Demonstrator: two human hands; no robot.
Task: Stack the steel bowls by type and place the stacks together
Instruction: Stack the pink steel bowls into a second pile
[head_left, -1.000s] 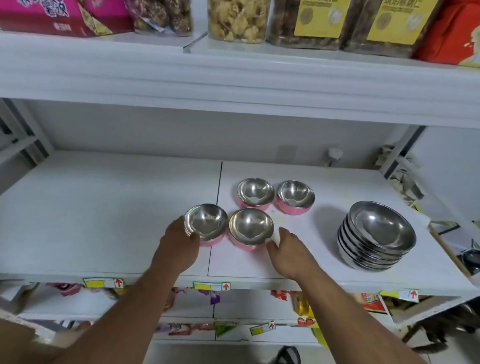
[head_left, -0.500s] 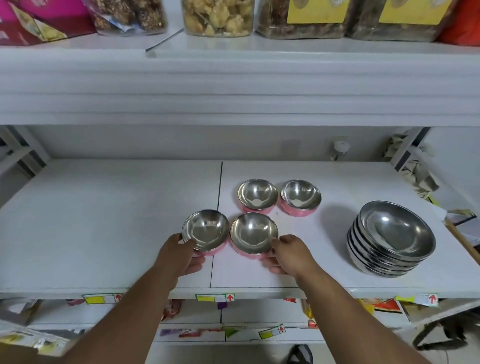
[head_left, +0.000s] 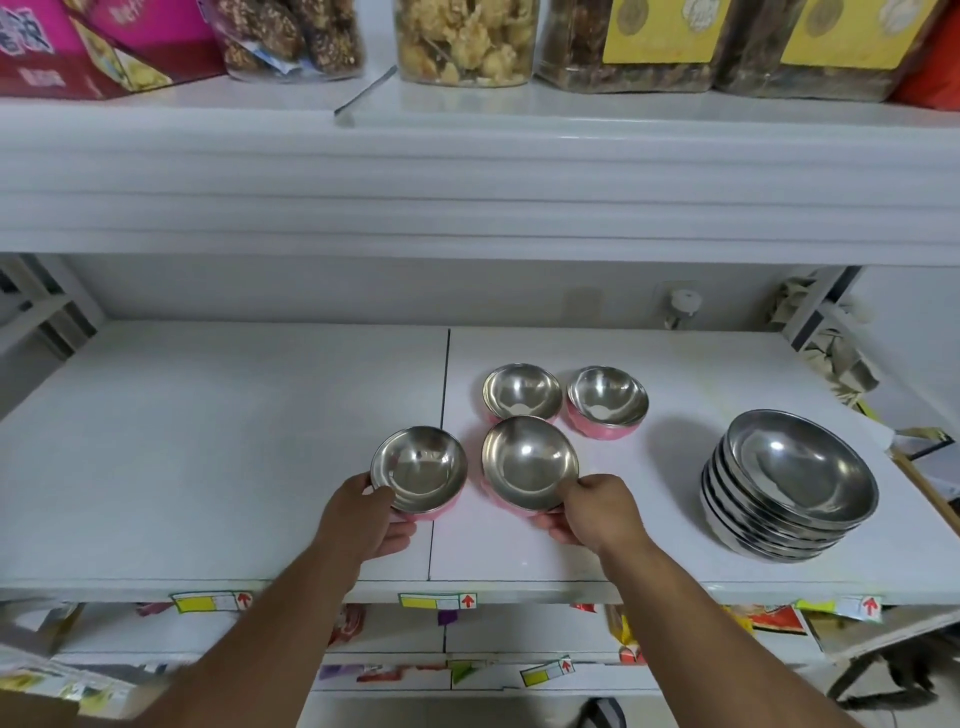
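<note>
Pink-bottomed front bowls, left (head_left: 418, 466) and right (head_left: 530, 462) (each tilted), in left hand (head_left: 363, 514) and right hand (head_left: 597, 512).

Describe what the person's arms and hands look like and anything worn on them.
Both forearms are bare as far as the frame shows: no sleeves in view. The left hand and right hand carry no gloves, and no watch, bracelet or ring is visible on the parts shown. Fingernails look short and plain.

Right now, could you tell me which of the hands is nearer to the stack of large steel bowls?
The right hand, gripping a pink bowl left of the stack. The left hand holds another farther left.
</note>
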